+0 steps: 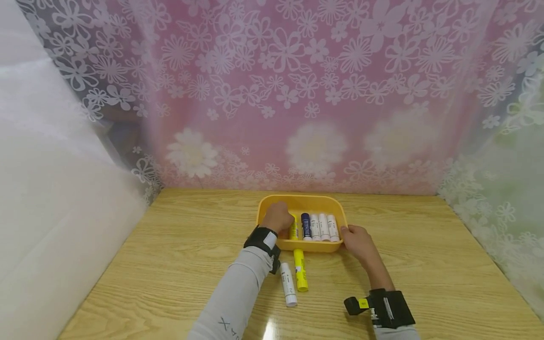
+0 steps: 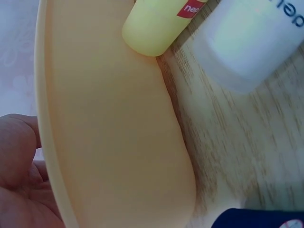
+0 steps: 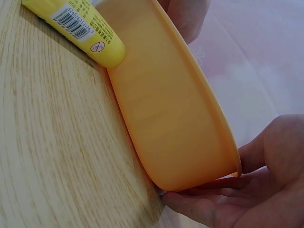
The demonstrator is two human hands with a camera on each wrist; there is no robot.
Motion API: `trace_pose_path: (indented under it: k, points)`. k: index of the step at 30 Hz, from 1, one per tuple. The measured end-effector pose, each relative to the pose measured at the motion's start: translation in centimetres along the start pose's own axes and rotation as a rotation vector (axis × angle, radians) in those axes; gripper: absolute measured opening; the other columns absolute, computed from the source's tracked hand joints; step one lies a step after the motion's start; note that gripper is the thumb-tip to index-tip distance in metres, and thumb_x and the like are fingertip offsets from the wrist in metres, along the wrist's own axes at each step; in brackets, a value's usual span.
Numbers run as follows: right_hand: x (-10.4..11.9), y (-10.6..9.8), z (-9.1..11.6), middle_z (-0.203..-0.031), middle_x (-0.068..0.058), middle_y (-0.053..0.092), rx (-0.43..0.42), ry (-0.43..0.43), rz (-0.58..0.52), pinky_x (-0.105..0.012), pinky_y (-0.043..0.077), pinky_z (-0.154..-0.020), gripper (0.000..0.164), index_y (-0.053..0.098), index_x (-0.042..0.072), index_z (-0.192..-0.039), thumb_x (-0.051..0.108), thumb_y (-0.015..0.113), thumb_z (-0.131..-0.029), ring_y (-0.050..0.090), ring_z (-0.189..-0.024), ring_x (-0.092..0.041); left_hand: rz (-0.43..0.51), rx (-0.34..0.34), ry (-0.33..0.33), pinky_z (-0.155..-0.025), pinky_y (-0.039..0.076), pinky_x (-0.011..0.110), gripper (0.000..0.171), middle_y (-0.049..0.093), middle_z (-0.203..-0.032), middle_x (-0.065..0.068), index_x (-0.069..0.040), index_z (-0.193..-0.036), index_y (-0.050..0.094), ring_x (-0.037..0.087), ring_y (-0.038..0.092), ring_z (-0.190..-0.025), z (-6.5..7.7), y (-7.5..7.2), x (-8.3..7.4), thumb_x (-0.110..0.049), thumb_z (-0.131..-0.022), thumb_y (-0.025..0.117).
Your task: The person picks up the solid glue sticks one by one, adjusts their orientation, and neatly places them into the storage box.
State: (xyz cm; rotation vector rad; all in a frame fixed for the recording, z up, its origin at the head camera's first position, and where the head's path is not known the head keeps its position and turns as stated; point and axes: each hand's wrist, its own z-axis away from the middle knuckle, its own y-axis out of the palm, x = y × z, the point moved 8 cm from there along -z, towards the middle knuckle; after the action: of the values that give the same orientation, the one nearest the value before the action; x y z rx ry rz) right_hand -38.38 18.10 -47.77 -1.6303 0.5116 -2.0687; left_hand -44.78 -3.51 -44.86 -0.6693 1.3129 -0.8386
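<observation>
An orange-yellow plastic basket sits toward the back of the wooden table. My left hand reaches into its left part, right beside a yellow glue stick; its fingertips are hidden, and I cannot tell whether they pinch that stick. My right hand grips the basket's right front corner. In the right wrist view the thumb is at the rim and fingers lie under the base. A dark blue glue stick and several white glue sticks lie side by side inside the basket.
In front of the basket, a second yellow glue stick and a white glue stick lie on the table. A dark blue cylinder shows in the left wrist view's lower corner. Flowered pink sheeting hangs behind.
</observation>
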Motion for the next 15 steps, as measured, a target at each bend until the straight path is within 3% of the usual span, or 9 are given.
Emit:
trace_pose_path:
  k: [9, 15]
  points:
    - [0.04, -0.09, -0.03, -0.141, -0.032, 0.052, 0.004, -0.008, -0.011, -0.055, 0.048, -0.103, 0.055, 0.041, -0.014, -0.146, 0.027, 0.031, -0.110, 0.054, -0.127, -0.041, 0.012, 0.016, -0.002, -0.046, 0.038, 0.026, 0.009, 0.050, -0.065, 0.006, 0.000, -0.089, 0.067, 0.020, 0.052, -0.055, -0.21, 0.08, -0.03, -0.007, -0.093, 0.064]
    - [-0.20, 0.03, -0.18, -0.143, -0.032, 0.051, 0.004, -0.007, -0.006, -0.055, 0.048, -0.104, 0.056, 0.040, -0.014, -0.147, 0.027, 0.031, -0.110, 0.054, -0.129, -0.042, -0.006, 0.009, 0.008, -0.045, 0.035, 0.025, 0.016, 0.044, -0.060, 0.003, -0.002, -0.080, 0.065, 0.017, 0.046, -0.051, -0.07, -0.36, -0.27, -0.008, -0.095, 0.063]
